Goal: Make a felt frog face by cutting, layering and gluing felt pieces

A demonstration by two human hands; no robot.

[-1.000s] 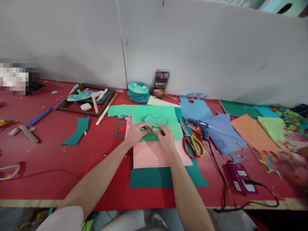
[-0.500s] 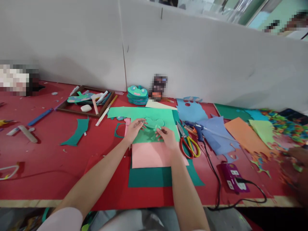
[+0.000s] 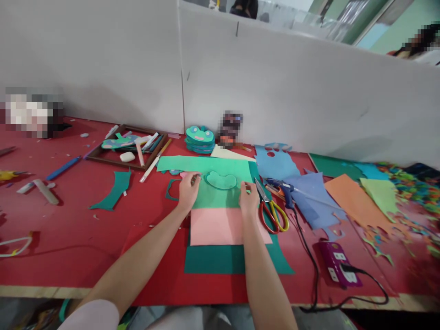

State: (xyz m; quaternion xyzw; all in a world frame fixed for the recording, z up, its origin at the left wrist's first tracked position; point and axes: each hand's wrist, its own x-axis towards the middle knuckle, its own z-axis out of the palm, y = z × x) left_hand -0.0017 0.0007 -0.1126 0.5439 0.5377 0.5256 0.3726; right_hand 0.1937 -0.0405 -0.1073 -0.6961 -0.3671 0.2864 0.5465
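A light green felt sheet (image 3: 216, 199) lies in front of me, over a pink sheet (image 3: 216, 227) and a dark green sheet (image 3: 216, 260). On it is a rounded, frog-head-like green shape (image 3: 221, 180) with a pale outline. My left hand (image 3: 188, 190) is closed at the green sheet's left edge, fingers curled on it. At the right edge, my right hand (image 3: 249, 196) is pinched on the same sheet; its fingertips are partly hidden. Red-and-yellow-handled scissors (image 3: 271, 208) lie just right of that hand.
A stack of frog faces (image 3: 200, 140) stands by the white partition (image 3: 137, 59). Further left is a brown frame (image 3: 118, 162) with pens and an eraser. To the right are a blue glue gun (image 3: 287, 190), a purple power strip (image 3: 338, 263) with a black cable, felt sheets and colourful scraps (image 3: 412, 183).
My hands have moved apart, from beside the frog-head shape to the green sheet's two sides. The small green piece in my right fingers is no longer visible. The view has shifted slightly.
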